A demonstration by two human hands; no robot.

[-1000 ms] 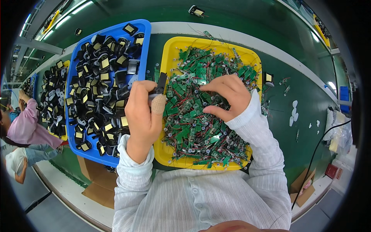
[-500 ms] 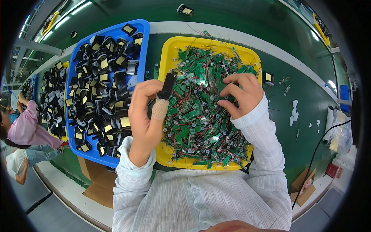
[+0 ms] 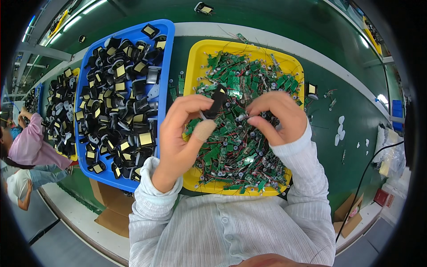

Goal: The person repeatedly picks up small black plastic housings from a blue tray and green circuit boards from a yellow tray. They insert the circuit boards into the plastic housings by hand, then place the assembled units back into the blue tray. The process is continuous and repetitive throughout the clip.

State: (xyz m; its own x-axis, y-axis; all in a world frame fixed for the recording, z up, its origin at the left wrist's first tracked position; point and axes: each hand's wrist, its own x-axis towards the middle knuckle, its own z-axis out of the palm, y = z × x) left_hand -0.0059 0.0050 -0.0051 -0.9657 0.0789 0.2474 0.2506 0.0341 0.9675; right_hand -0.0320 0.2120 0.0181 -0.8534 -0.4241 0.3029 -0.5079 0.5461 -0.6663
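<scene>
My left hand (image 3: 180,133), with a tan wrap on the thumb, is closed on a small black plastic housing (image 3: 216,101) and holds it tilted over the left part of the yellow tray (image 3: 189,80). My right hand (image 3: 281,116) is closed in a pinch above the middle of that tray. Between its thumb and fingertips sits the end of a small circuit board with a pale round part (image 3: 242,117); the rest blends into the heap behind it. Below both hands lies a pile of green circuit boards (image 3: 227,147) with thin red and black wires.
A blue tray (image 3: 165,58) full of black housings with yellowish pads stands at left, another yellow tray (image 3: 76,151) beyond it. Loose white pieces (image 3: 340,129) and a black housing (image 3: 312,90) lie on the green table at right. A person in pink (image 3: 33,140) works far left.
My left hand has moved right with the black housing, now turned and nearer my right hand. The right hand's spread fingers have closed into a pinch on a small board.
</scene>
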